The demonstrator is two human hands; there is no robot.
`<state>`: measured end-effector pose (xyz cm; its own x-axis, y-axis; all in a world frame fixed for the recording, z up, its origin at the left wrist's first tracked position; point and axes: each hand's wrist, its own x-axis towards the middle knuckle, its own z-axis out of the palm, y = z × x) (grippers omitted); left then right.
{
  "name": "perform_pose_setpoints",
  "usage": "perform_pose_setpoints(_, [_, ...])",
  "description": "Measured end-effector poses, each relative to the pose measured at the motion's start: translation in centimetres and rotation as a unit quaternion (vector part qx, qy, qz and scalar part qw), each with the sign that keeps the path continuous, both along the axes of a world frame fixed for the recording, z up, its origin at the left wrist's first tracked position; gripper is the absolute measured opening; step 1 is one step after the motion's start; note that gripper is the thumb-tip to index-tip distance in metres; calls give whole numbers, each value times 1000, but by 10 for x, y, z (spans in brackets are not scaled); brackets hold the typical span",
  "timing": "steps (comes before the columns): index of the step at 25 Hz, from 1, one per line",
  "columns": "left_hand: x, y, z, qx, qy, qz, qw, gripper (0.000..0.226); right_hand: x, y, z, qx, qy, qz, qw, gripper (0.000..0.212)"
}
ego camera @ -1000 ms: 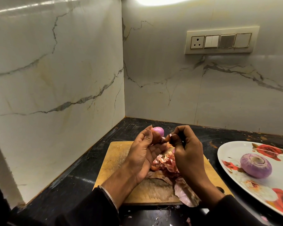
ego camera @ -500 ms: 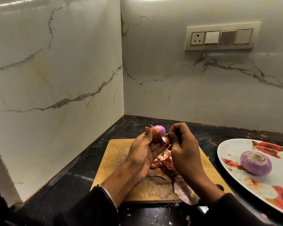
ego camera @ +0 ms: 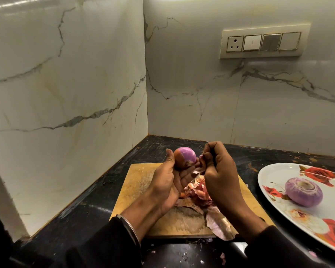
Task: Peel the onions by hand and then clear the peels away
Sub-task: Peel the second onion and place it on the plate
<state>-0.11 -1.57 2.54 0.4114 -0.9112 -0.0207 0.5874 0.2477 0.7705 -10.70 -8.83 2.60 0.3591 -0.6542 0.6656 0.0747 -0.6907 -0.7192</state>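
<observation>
We cradle the half-peeled onion (ego camera: pixel 185 157) in our left hand (ego camera: pixel 167 182), fingers curled under it and thumb braced on its left flank, so that the bared purple side faces right, toward the working hand. It hangs above the far part of the cutting board (ego camera: pixel 141 180), and we judge that is so the scraps fall onto wood. Just right of it, our right hand (ego camera: pixel 219 171) is closed in a pinch on a strip of skin (ego camera: pixel 201 161) at the onion's lower right, set to pull it away. Below the hands, the peels (ego camera: pixel 199 192) lie heaped on the board, not yet cleared. Farther right, apart from the board, a peeled onion (ego camera: pixel 304 192) sits on the flowered plate (ego camera: pixel 275 171). Small flakes dot the dark counter (ego camera: pixel 97 192) nearest us.
</observation>
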Motion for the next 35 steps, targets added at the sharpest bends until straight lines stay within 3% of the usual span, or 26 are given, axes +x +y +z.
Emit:
perform_pose_setpoints(7, [-1, -2, 0, -21, -97, 56, 993, 48, -3, -12, -7, -8, 41, -89, 995, 15])
perform_pose_setpoints(14, [0, -2, 2, -19, -68, 80, 994, 41, -5, -11, -10, -36, 184, -78, 979, 9])
perform_pose_setpoints(20, [2, -1, 4, -33, -65, 81, 994, 34, -5, -9, -4, -28, 106, -66, 992, 8])
perform_pose_setpoints(25, [2, 1, 3, -40, -67, 53, 996, 33, -4, -3, -4, -36, 70, 5, 997, 36])
perform_pose_setpoints(28, [1, 0, 3, -28, -97, 42, 994, 45, -5, -5, -4, -27, 41, -8, 999, 29])
perform_pose_setpoints(32, [3, -3, 1, -13, -111, 43, 993, 32, -7, -12, -4, 40, -6, -19, 999, 16])
perform_pose_setpoints(35, [5, -4, -1, -11, -128, 36, 991, 32, -6, -15, -6, 54, -17, -18, 998, 18])
